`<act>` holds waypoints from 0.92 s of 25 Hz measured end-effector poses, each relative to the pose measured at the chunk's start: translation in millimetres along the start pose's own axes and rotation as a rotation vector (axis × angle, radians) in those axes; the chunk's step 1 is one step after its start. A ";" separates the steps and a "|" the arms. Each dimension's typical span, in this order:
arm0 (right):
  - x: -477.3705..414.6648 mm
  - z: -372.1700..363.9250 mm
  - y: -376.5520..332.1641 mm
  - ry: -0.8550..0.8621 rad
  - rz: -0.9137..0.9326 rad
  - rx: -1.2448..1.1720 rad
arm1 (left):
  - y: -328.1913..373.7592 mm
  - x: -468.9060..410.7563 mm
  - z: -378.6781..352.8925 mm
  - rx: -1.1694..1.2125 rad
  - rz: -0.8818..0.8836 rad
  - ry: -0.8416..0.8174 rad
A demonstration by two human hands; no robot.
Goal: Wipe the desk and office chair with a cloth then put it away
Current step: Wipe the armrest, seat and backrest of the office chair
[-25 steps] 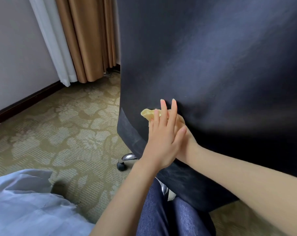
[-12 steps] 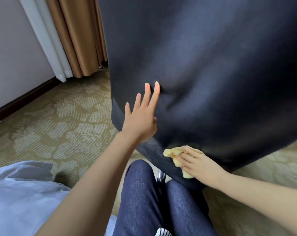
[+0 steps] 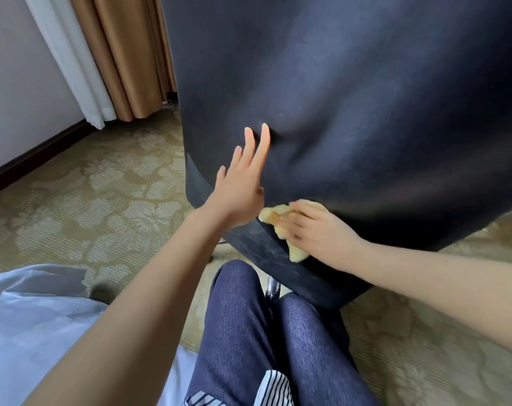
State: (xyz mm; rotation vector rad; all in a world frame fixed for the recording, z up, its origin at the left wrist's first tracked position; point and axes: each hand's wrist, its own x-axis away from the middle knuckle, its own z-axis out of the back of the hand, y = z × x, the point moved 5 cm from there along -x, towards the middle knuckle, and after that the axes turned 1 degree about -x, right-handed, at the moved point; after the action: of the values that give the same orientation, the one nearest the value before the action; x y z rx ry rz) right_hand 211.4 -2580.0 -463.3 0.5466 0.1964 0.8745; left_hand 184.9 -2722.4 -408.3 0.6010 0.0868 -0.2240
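Yellow cloth [image 3: 281, 227] is pressed against the dark chair back's [image 3: 366, 112] lower edge by her right hand [image 3: 319, 230]; her left hand [image 3: 243, 186] braces flat, fingers straight.

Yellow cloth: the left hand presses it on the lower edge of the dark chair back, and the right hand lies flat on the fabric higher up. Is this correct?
Not quite: the hands are swapped. In the head view the right hand presses the yellow cloth on the lower edge of the dark chair back, and the left hand lies flat on the fabric higher up.
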 end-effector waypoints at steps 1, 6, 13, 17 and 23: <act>-19.7 12.2 0.7 0.024 -0.006 0.072 | -4.4 -0.4 2.6 -0.032 -0.009 -0.023; -88.7 18.6 -10.8 -0.161 -0.017 0.400 | -23.9 3.5 11.9 -0.226 -0.048 -0.050; 10.3 -45.8 -22.6 -0.132 0.225 0.448 | -24.3 2.9 9.3 -0.254 -0.039 0.007; 90.1 -58.6 -22.1 -0.110 0.254 0.375 | -22.7 3.5 5.8 -0.235 0.007 -0.028; 129.3 -17.3 10.7 0.047 0.246 0.245 | -18.3 1.5 4.0 -0.192 0.040 -0.051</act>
State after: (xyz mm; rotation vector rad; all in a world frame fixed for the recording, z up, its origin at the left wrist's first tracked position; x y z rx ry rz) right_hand 279.6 -2468.3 -465.0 0.7900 0.2859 1.1109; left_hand 182.2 -2739.7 -415.3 0.4053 0.0460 -0.1897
